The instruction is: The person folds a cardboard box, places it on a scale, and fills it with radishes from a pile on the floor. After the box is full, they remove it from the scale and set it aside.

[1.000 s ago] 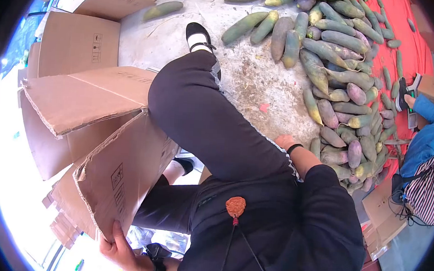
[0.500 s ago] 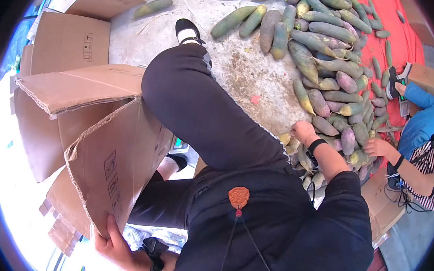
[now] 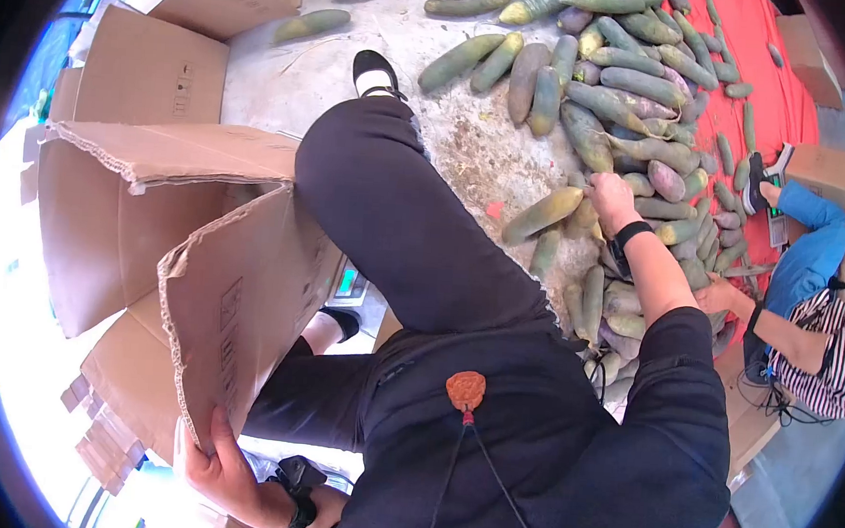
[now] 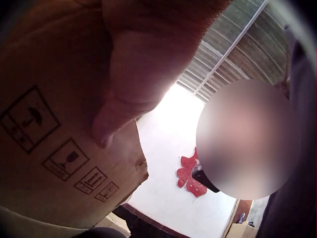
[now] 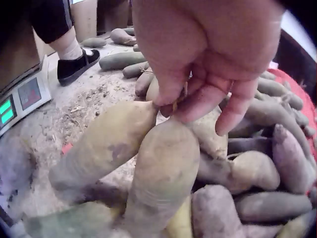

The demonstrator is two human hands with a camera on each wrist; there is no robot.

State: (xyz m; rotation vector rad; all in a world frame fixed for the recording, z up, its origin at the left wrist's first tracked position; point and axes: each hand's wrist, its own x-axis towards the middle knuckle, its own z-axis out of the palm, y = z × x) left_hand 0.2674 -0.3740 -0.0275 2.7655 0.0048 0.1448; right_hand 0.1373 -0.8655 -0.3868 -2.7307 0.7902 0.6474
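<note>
My right hand (image 3: 612, 200) is at the near edge of a large pile of long green radishes. Its thumb and fingers pinch the thin root tips of two radishes, one pale yellow-green radish (image 5: 106, 139) slanting left and another radish (image 5: 163, 163) beside it, as the right wrist view shows. My left hand (image 3: 226, 470) grips the edge of a raised flap (image 3: 235, 320) of an open cardboard box (image 3: 86, 224), thumb on the printed face. In the left wrist view the thumb (image 4: 131, 94) lies against the cardboard near the printed symbols.
Another person's hand (image 3: 716, 295) reaches into the pile (image 3: 637, 84) from the right. Red cloth (image 3: 742, 100) lies under its far side. A scale with a green display (image 3: 348, 281) stands by my leg. More cardboard boxes (image 3: 154, 69) stand at the far left.
My right hand has moved up along the pile, away from my body, with two radishes hanging from its fingers. Another person's hand has come into the pile. My left hand keeps its grip on the flap.
</note>
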